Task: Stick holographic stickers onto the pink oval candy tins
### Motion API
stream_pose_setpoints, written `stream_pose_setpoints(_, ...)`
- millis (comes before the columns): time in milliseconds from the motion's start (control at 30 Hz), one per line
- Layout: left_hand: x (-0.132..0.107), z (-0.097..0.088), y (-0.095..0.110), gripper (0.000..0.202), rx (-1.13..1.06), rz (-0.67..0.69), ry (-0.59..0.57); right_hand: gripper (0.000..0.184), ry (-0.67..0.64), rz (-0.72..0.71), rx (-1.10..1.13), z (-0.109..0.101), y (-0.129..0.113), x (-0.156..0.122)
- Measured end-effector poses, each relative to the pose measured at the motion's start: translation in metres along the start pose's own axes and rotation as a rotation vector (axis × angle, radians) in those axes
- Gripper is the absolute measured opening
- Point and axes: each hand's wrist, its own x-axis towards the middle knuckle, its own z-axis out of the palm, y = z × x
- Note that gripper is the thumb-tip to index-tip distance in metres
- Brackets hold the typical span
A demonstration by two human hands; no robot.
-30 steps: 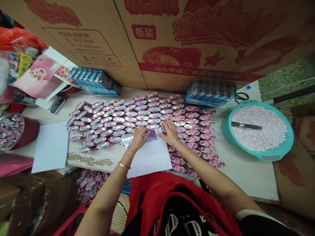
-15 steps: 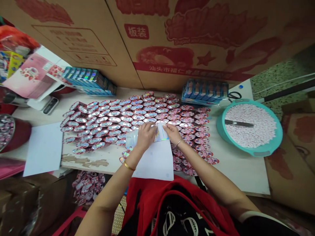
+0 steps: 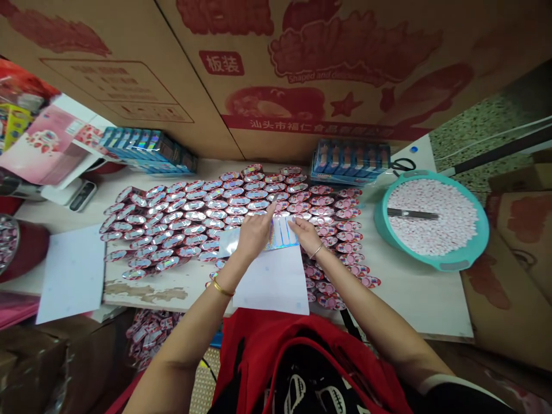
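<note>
My left hand [image 3: 254, 233] and my right hand [image 3: 304, 231] meet over a shiny holographic sticker sheet [image 3: 281, 233] at the top edge of a white backing sheet [image 3: 273, 280]. The left hand pinches something at the sheet's top left with the forefinger raised. The right hand's fingers are closed on its right edge. Behind and on both sides, several rows of small foil-lidded cups [image 3: 190, 213] cover the table [image 3: 431, 299].
A teal basin [image 3: 470, 253] of small pink-white pieces, with a dark strip lying on it, stands at the right. Blue packs [image 3: 351, 161] and scissors [image 3: 399, 165] lie at the back against cardboard boxes [image 3: 302, 69]. Another white sheet [image 3: 71, 270] lies at the left.
Both hands have lifted the holographic sheet's upper edge and drawn slightly apart. The view has shifted, so everything sits a little further left.
</note>
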Motion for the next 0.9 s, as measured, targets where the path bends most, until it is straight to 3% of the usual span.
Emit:
stream_pose_setpoints(100,-0.005,0.008,0.000,0.051,0.059,0.053,0.013,0.037,0.039,0.027,0.068,0.004,0.005,0.002)
stream_pose_setpoints(200,-0.020,0.002,0.001,0.049,0.058,0.102,0.065,0.039,0.059,0.051,0.174,0.006,0.009,0.007)
stream_pose_setpoints(367,-0.041,-0.051,0.003,0.056,-0.189,0.034,0.347,0.041,0.042,0.032,0.255,0.035,0.029,0.020)
stream_pose_setpoints(467,-0.036,-0.081,0.010,0.069,-0.413,-0.073,0.538,0.043,0.066,-0.039,0.134,0.064,0.043,0.028)
stream_pose_setpoints(533,-0.023,-0.087,0.016,0.073,-0.561,-0.104,0.569,0.045,0.073,-0.085,0.057,0.073,0.044,0.030)
stream_pose_setpoints(633,0.004,-0.072,0.027,0.069,-0.749,-0.135,0.515,0.054,0.180,-0.151,-0.030,0.055,0.026,0.029)
stream_pose_setpoints(767,0.038,-0.033,0.042,0.064,-0.938,-0.217,0.407,0.084,0.218,-0.072,0.074,0.001,-0.015,0.022)
stream_pose_setpoints(833,0.050,-0.015,0.046,0.063,-1.027,-0.245,0.365,0.084,0.180,-0.040,0.122,-0.018,-0.030,0.019)
stream_pose_setpoints(900,0.058,0.000,0.046,0.062,-1.096,-0.270,0.333,0.071,0.163,-0.017,0.125,-0.025,-0.039,0.018)
